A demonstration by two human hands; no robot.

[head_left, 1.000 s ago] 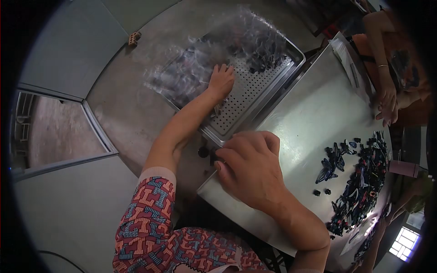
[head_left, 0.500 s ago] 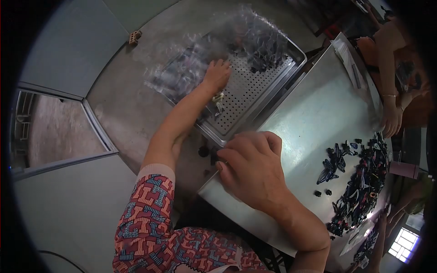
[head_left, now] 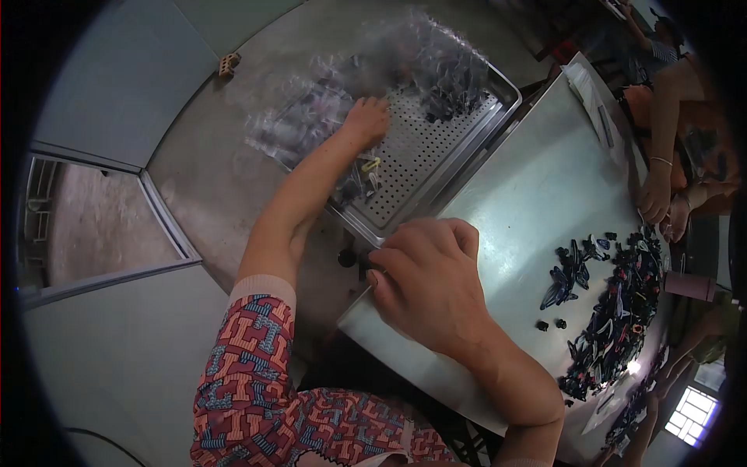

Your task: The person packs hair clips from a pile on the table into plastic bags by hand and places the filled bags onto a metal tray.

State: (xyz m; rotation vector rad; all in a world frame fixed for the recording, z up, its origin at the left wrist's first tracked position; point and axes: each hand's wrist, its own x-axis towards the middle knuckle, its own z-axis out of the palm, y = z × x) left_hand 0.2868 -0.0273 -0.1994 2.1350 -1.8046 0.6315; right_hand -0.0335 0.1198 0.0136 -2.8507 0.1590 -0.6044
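Note:
My left hand [head_left: 368, 121] reaches into a perforated metal tray [head_left: 424, 152], palm down with its fingers slightly apart. It lies against the clear plastic bags [head_left: 303, 117], which hold small items I cannot make out. Another clear bag with dark pieces [head_left: 455, 82] rests at the tray's far end. Below my left wrist lie a yellow hair clip [head_left: 371, 164] and a few pale clips. My right hand [head_left: 424, 284] is above the near corner of the metal table [head_left: 498, 226], its fingers curled closed. Whatever is inside them is hidden.
A large pile of dark hair clips [head_left: 615, 319] covers the table's right side, with a smaller group [head_left: 566, 276] beside it. Across the table are a co-worker's hands [head_left: 661, 206]. White bags [head_left: 587, 101] lie along the far edge. A brick [head_left: 228, 65] sits on the floor.
My left hand has shifted slightly left, and the yellow clip shows more clearly. My right hand stays nearly still. The co-worker's hands across the table have moved closer together.

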